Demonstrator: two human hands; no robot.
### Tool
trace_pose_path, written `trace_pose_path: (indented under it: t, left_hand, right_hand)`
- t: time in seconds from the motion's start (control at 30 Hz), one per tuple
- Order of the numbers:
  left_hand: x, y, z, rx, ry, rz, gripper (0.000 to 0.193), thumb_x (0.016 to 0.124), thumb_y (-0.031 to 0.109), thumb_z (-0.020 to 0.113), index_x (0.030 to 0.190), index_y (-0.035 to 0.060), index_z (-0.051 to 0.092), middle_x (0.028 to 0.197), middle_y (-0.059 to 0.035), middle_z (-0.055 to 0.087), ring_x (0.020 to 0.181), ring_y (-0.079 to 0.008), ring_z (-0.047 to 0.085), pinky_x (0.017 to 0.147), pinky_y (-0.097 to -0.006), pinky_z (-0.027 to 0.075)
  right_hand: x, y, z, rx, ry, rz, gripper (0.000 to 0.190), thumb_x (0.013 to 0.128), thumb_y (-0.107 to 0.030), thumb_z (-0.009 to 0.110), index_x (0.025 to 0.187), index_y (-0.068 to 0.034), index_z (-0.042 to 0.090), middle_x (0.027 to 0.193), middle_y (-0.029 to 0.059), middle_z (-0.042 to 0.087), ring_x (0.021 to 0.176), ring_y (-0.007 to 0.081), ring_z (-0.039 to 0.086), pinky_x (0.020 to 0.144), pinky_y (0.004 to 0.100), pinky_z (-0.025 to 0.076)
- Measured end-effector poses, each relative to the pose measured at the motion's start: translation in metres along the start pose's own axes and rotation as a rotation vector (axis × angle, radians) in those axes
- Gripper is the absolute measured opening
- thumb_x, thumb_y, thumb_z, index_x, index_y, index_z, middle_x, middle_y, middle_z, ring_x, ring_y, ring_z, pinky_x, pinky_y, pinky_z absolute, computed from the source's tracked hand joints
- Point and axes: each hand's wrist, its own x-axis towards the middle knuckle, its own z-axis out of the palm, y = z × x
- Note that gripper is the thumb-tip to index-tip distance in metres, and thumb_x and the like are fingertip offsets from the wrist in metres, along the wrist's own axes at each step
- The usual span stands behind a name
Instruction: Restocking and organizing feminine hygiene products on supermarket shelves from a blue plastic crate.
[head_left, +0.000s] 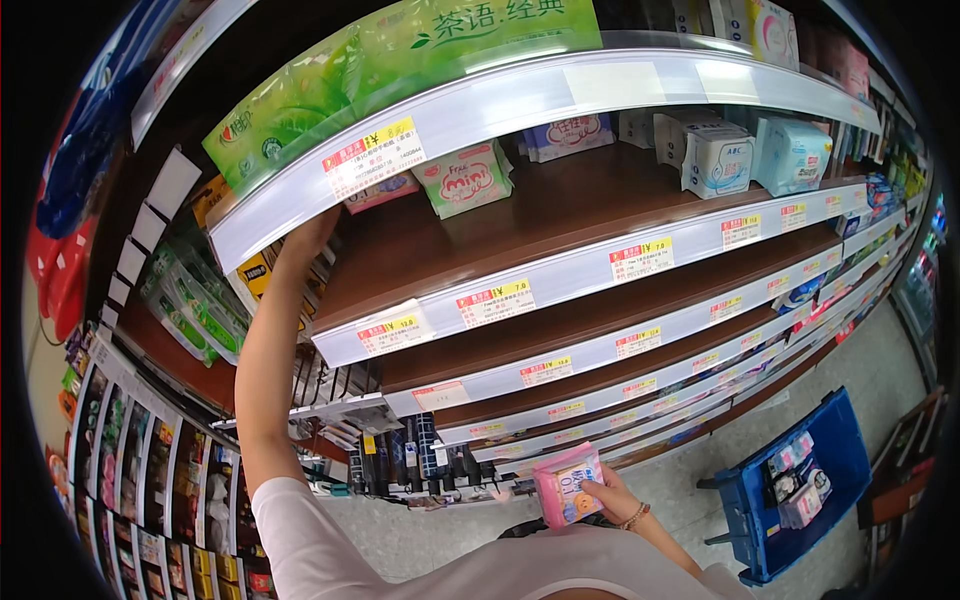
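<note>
My right hand grips a pink soft pack of sanitary pads, held upright in front of my chest. My left arm stretches up to the upper shelf. Only the wrist and the back of my left hand show; its fingers disappear behind the price rail of the shelf above. Close by that hand, a pink-and-purple pack sits on the brown shelf board. To its right stand a green-and-pink pack and a purple pack.
Green tissue packs lie on the top shelf. White and light-blue packs stand farther right. A blue plastic basket on legs, with several packs inside, stands on the floor at lower right. Folded umbrellas hang below.
</note>
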Motion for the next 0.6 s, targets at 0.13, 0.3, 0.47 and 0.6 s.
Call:
trace_pose_path:
  t: [0.13,0.3,0.47,0.6]
  left_hand:
    - [0.001,-0.002,0.014,0.016,0.148,0.049,0.041,0.083,0.015,0.063,0.120,0.0047,0.049,0.120,-0.0068,0.051,0.113,-0.0175,0.045,0.098,-0.0327,0.034]
    - [-0.010,0.022,0.039,0.653,0.295,-0.182,0.046,0.080,0.006,0.065,0.122,0.0048,0.047,0.120,-0.0080,0.051,0.113,-0.0193,0.046,0.097,-0.0324,0.036]
    - [-0.005,0.029,0.038,0.106,0.138,-0.397,0.054,0.083,0.013,0.064,0.129,0.0067,0.039,0.126,-0.0098,0.045,0.116,-0.0213,0.044,0.096,-0.0339,0.038]
    - [-0.004,0.025,0.041,0.270,0.136,-0.363,0.054,0.084,0.018,0.063,0.130,0.0065,0.038,0.125,-0.0104,0.045,0.115,-0.0207,0.045,0.095,-0.0339,0.039]
  right_hand:
    - [0.001,-0.001,0.001,-0.029,-0.017,-0.008,0.046,0.084,-0.007,0.059,0.126,-0.001,0.041,0.116,0.0091,0.055,0.104,0.0176,0.055,0.089,0.0331,0.045]
    - [0.001,0.000,0.002,0.014,-0.021,-0.012,0.045,0.084,-0.008,0.059,0.125,-0.001,0.042,0.113,0.0078,0.056,0.101,0.0151,0.056,0.087,0.0309,0.046]
    - [0.001,0.003,0.002,-0.010,-0.035,0.037,0.045,0.084,-0.007,0.059,0.125,-0.001,0.041,0.115,0.0098,0.056,0.102,0.0178,0.056,0.087,0.0330,0.047]
    - [0.004,0.005,0.003,-0.040,-0.011,0.037,0.044,0.084,-0.007,0.059,0.125,-0.001,0.041,0.114,0.0099,0.056,0.102,0.0186,0.056,0.087,0.0339,0.047]
